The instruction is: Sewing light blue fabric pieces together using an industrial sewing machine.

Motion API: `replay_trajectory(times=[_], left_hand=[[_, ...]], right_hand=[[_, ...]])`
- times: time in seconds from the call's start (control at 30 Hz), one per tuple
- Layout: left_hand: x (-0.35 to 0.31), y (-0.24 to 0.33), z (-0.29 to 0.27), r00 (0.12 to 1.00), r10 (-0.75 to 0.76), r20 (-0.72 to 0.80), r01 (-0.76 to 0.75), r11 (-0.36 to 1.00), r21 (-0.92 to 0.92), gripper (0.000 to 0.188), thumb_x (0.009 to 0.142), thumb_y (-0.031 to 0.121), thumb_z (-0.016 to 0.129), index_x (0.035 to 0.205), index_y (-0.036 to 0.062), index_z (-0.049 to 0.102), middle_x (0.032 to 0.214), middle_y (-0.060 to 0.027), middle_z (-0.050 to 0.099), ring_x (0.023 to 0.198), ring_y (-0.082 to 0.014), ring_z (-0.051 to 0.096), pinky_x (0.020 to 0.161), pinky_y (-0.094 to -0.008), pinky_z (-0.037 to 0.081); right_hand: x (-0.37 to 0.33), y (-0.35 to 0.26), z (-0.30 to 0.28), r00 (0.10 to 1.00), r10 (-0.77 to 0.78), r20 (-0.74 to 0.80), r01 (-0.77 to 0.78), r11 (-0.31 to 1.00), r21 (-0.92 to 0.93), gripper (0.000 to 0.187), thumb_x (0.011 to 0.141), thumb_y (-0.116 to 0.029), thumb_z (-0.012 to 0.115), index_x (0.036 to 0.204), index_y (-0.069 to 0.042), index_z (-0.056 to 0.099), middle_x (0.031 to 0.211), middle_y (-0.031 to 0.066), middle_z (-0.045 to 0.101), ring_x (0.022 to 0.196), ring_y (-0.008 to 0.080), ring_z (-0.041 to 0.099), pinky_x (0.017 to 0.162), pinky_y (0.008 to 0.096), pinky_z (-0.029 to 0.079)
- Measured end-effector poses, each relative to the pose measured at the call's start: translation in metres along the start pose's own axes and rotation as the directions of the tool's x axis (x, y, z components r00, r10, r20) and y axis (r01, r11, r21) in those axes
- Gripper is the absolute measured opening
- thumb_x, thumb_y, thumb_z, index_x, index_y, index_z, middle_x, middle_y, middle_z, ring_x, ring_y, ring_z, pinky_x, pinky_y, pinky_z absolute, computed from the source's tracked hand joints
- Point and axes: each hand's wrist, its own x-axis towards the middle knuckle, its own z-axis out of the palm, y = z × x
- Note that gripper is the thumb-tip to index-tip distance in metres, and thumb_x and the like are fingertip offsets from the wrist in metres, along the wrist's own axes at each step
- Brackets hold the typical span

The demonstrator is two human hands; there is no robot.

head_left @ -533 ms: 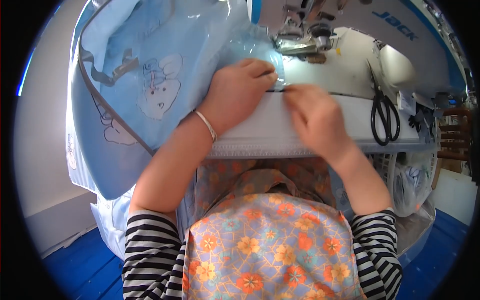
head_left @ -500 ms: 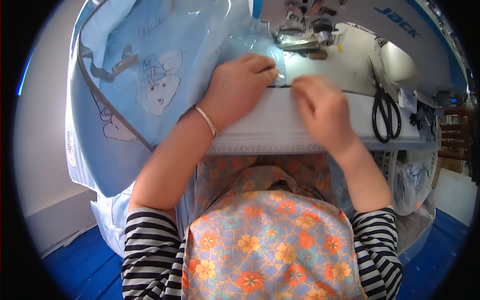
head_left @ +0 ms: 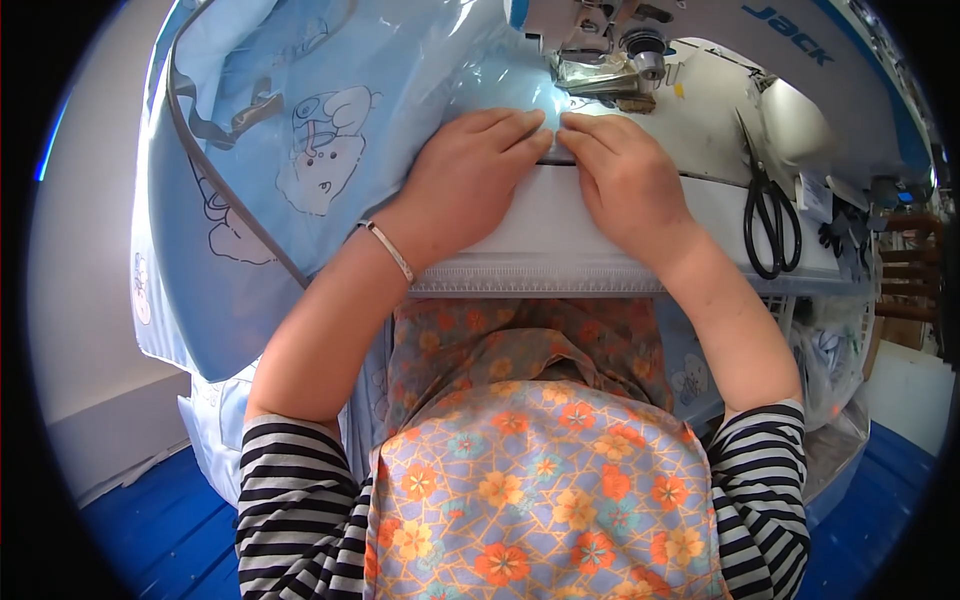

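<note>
Hands (head_left: pixel 560 175) now closer — glossy blue fabric (head_left: pixel 330 160)

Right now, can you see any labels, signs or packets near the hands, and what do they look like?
Logo on the sewing machine: top right, blue lettering on a white body.
Cartoon print on the light blue fabric: left of the left hand, a dark-outlined animal drawing.
Clear plastic bags: lower right, under the table, crumpled.
No screens.

Both hands (head_left: pixel 550 180) flat on blue fabric (head_left: pixel 330 150) nr presser foot (head_left: pixel 600 80).
</note>
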Motion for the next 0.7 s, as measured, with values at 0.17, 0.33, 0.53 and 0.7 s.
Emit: replay_trajectory(times=[0.17,0.33,0.53,0.7], left_hand=[[0.009,-0.013,0.003,0.999,-0.020,0.044,0.019,1.000,0.022,0.034,0.081,0.002,0.061,0.114,0.0041,0.071,0.122,-0.0106,0.069,0.113,-0.0282,0.065,0.093,-0.0382,0.054],[0.023,-0.033,0.012,1.000,-0.025,-0.010,0.025,0.999,0.021,0.037,0.076,-0.002,0.062,0.111,0.0047,0.072,0.121,-0.0099,0.069,0.112,-0.0265,0.065,0.091,-0.0367,0.054],[0.025,-0.040,0.018,0.999,-0.017,-0.034,0.019,0.999,0.049,0.042,0.073,-0.005,0.063,0.113,0.0031,0.071,0.123,-0.0106,0.068,0.114,-0.0263,0.064,0.093,-0.0362,0.054],[0.026,-0.040,0.015,1.000,-0.006,-0.002,0.006,0.998,0.064,0.044,0.074,-0.005,0.062,0.117,0.0021,0.070,0.125,-0.0122,0.067,0.116,-0.0281,0.063,0.095,-0.0376,0.053]], right_hand=[[0.008,0.004,0.003,1.000,-0.002,0.001,0.002,0.999,-0.043,0.027,0.085,0.002,0.063,0.112,0.001,0.068,0.117,0.0137,0.069,0.104,0.0334,0.065,0.092,0.0419,0.054],[0.011,0.003,0.004,1.000,-0.001,0.009,0.001,0.997,-0.079,0.028,0.079,0.001,0.064,0.107,0.002,0.069,0.114,0.0143,0.070,0.108,0.0292,0.065,0.094,0.0399,0.053],[0.011,0.001,0.002,1.000,0.022,-0.012,-0.023,0.999,-0.030,0.024,0.078,0.003,0.064,0.102,0.002,0.070,0.112,0.0146,0.071,0.106,0.0305,0.066,0.092,0.0403,0.054],[0.010,0.001,-0.002,0.999,0.045,-0.001,-0.045,0.999,-0.005,0.023,0.083,0.003,0.064,0.105,0.000,0.070,0.115,0.0142,0.070,0.106,0.0328,0.067,0.092,0.0413,0.055]])
